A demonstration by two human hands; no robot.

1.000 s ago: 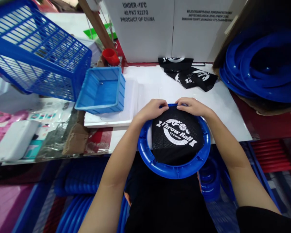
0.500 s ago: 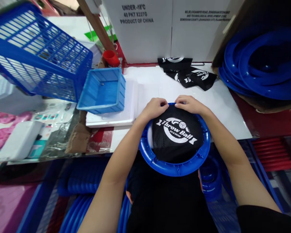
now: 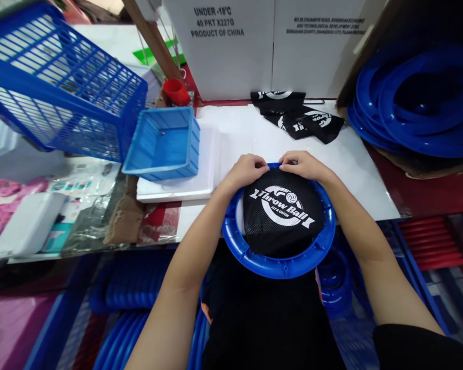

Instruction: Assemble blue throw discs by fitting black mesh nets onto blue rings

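A blue plastic ring rests at the front edge of the table, its near side jutting out toward my body. Across it lies a piece of black mesh fabric printed with a white "Throw Ball" logo. At the ring's far rim my left hand pinches the fabric's edge, left of centre. My right hand does the same a little to the right, thumb and fingers pressed together. A pale gap shows between cloth and ring on the left side. The fingertips hide the cloth's far edge.
More black printed fabric pieces lie at the back before a white carton. Blue rings fill a box at right. A blue bin, a red cup and a toy shopping cart stand left. Blue rings sit below the table.
The hands keep their pinch at the far rim. The ring and fabric have shifted very slightly to the right; otherwise little differs.
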